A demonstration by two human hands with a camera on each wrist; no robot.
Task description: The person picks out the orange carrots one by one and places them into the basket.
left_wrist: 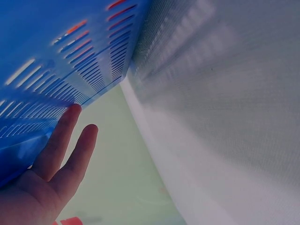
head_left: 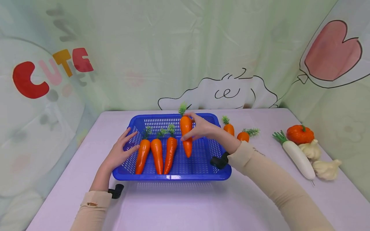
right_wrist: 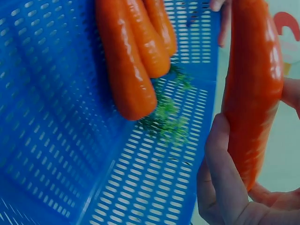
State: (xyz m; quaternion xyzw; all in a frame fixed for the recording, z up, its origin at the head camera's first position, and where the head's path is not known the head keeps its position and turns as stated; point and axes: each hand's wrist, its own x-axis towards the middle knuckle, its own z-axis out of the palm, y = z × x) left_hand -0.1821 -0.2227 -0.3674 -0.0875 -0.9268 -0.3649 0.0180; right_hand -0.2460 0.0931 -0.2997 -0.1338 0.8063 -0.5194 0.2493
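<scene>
My right hand [head_left: 200,126] grips an orange carrot [head_left: 186,131] with a green top, holding it upright over the blue basket [head_left: 173,177]. In the right wrist view, fingers and thumb wrap the held carrot [right_wrist: 253,89] near the basket's side. Three more carrots [head_left: 157,155] lie side by side in the basket's left half, green tops toward the back. At the basket's left rim is my left hand [head_left: 119,152], fingers spread and thumb over the rim. The left wrist view shows its fingers [left_wrist: 63,140] extended along the slotted outer wall [left_wrist: 89,70].
Right of the basket lie two more carrots [head_left: 229,129], partly hidden by my right arm. Farther right on the table [head_left: 260,179] are a white radish [head_left: 299,159], a small orange pumpkin [head_left: 300,134] and two garlic bulbs [head_left: 326,169]. A printed curtain [head_left: 130,64] hangs behind.
</scene>
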